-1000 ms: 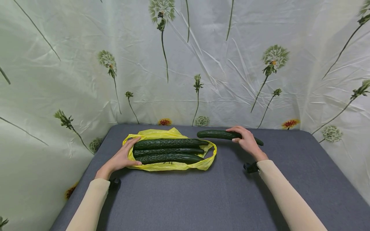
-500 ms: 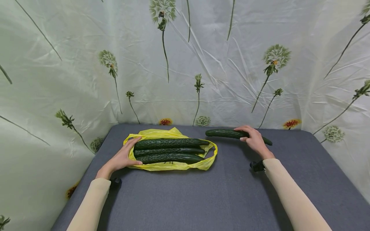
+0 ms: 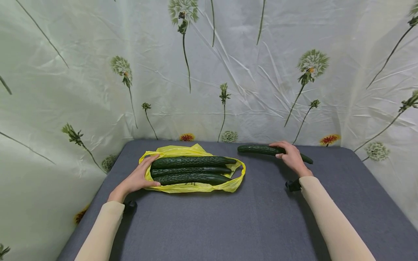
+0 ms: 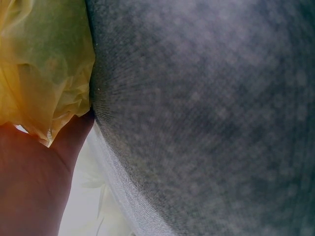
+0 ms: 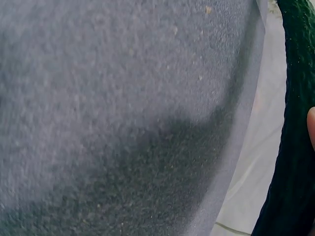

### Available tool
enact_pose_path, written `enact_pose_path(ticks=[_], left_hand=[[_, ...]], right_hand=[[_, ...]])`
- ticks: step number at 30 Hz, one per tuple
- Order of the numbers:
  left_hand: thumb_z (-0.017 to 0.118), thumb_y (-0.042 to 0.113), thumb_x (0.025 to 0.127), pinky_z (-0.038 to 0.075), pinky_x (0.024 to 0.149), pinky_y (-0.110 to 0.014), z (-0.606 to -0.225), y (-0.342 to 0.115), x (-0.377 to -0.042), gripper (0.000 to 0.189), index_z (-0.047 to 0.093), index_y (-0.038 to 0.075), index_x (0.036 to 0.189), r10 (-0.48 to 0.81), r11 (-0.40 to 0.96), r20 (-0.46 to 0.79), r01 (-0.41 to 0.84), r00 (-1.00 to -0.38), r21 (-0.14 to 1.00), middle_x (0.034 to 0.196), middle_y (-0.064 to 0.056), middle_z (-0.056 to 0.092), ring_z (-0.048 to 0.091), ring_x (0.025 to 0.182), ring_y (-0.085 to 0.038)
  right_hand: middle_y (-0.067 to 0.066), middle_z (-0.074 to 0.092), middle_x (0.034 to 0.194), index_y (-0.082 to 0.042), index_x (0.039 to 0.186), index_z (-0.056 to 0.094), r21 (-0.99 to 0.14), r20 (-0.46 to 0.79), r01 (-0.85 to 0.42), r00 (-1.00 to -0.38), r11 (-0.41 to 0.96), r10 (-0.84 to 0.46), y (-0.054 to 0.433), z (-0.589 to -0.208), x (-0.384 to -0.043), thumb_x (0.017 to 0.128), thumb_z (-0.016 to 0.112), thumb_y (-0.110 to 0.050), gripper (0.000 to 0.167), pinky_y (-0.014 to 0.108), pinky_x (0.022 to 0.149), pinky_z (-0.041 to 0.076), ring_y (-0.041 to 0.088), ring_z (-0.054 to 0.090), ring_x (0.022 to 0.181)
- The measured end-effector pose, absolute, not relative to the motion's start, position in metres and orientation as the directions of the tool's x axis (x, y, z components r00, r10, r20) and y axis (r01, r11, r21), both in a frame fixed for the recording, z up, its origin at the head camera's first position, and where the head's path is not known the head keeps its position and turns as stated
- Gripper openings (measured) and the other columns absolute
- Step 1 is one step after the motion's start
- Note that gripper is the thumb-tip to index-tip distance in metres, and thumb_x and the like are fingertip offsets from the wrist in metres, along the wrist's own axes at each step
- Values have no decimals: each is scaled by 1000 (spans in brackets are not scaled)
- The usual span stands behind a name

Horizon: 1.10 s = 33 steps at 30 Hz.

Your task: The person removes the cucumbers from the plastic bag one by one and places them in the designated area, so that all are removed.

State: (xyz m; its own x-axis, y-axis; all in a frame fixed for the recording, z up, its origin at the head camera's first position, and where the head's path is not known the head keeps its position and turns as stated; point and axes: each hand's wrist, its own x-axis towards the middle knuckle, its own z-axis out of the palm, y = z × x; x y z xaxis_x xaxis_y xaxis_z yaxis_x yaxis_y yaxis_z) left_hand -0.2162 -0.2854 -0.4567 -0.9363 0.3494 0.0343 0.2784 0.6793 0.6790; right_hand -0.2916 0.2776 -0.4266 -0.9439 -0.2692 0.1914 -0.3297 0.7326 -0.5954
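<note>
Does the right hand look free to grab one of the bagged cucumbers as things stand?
Probably not: the right hand already grips a fourth cucumber. The way itself looks free, though, since the yellow bag leaves its three cucumbers mostly uncovered from above.

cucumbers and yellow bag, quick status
Left hand holds yellow bag, three cucumbers inside. Right hand grips fourth cucumber, outside bag. No obstacle visible between cucumber and bag.
</note>
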Motion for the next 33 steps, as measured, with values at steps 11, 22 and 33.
enact_pose_path(ticks=[11,22,33], left_hand=[[82,38,75,20,100,-69,-456,-285,-216,105,17,19,155,345,683,28,272,-938,678,155,-17,13,11,140,-44],[82,37,76,20,100,-69,-456,-286,-215,103,17,20,155,351,678,31,277,-936,681,155,-17,13,11,140,-43],[81,38,76,20,100,-69,-457,-287,-216,103,17,22,155,350,678,27,273,-937,682,156,-16,12,10,140,-43]], right_hand=[[28,45,135,1,128,58,-591,150,-291,-956,753,-252,283,-424,-299,88,57,11,41,65,97,29,48,35,126],[29,46,133,1,127,59,-577,141,-283,-958,766,-249,284,-423,-306,88,56,13,41,64,97,30,48,36,125],[28,46,135,-1,129,59,-519,158,-262,-965,813,-210,281,-433,-311,90,55,10,40,62,94,35,48,40,122]])
